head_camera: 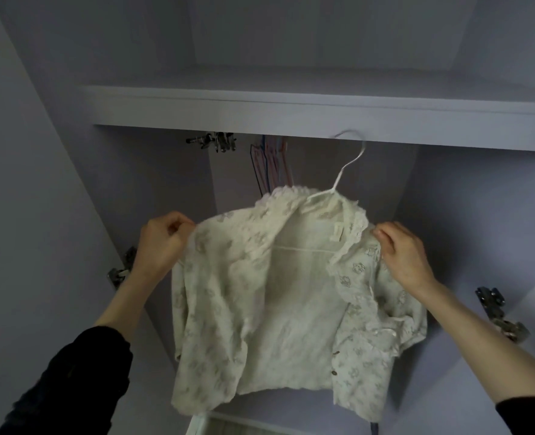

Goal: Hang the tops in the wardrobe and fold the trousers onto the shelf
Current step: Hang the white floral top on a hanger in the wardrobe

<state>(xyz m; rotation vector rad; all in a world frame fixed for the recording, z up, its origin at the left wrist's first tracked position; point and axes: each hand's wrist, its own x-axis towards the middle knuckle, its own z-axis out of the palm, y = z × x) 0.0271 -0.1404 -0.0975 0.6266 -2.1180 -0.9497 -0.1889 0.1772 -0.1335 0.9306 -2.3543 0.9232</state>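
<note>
The blouse (260, 309) is showing cream-white, scattered with a faint grey-green floral print — its lace collar (359, 224) running a paler ivory. The hanger (348, 164) is looking plain white. The wardrobe shelf (291, 111) and walls are reading pale lilac-grey. Spare hangers (267, 161) behind are showing blue and pink — the sleeves (71, 381) are appearing black.

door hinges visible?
3: one top centre under the shelf, one by the left hand, one far right. Others may be hidden by the top.
</note>
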